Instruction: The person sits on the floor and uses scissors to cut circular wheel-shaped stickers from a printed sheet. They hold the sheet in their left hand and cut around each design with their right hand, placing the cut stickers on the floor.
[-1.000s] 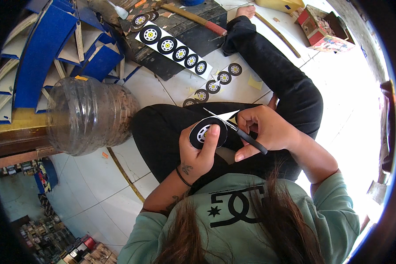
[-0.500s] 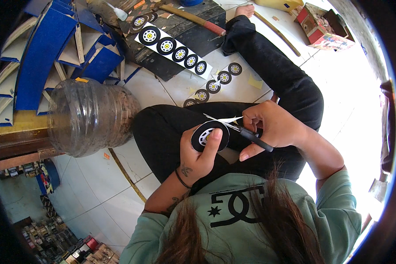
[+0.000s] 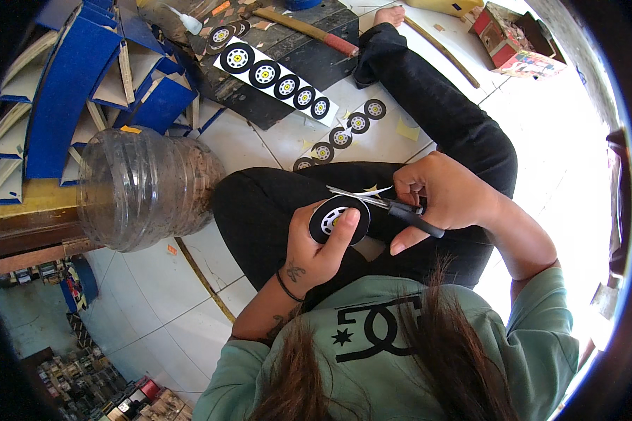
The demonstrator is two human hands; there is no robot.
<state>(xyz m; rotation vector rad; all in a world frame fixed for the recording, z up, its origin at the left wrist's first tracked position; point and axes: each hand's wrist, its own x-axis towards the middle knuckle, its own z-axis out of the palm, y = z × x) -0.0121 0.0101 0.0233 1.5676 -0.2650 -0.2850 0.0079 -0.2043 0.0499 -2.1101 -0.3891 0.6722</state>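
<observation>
Over my lap, my left hand [image 3: 321,238] pinches a round paper wheel cutout [image 3: 339,217], black with a white and yellow hub, thumb on its face. My right hand [image 3: 446,193] is closed round the black handles of a pair of scissors [image 3: 409,212]. Their blades lie along the far edge of the cutout, and a thin white paper strip curls beside them. Beyond my knees, several cut paper wheels [image 3: 358,123] lie in a row on the tiles. A white strip printed with wheels [image 3: 265,74] rests partly on a dark wooden board [image 3: 309,56].
A clear plastic jug [image 3: 144,189] lies at my left, beside stacked blue and wooden pieces [image 3: 70,91]. On the board is a red-handled hammer [image 3: 309,31]. A red box [image 3: 516,42] and a stick [image 3: 442,52] lie far right. Small models [image 3: 84,379] crowd the lower left.
Both hands have shifted slightly to the right with the wheel cutout and the scissors. The blades remain at the cutout's far edge.
</observation>
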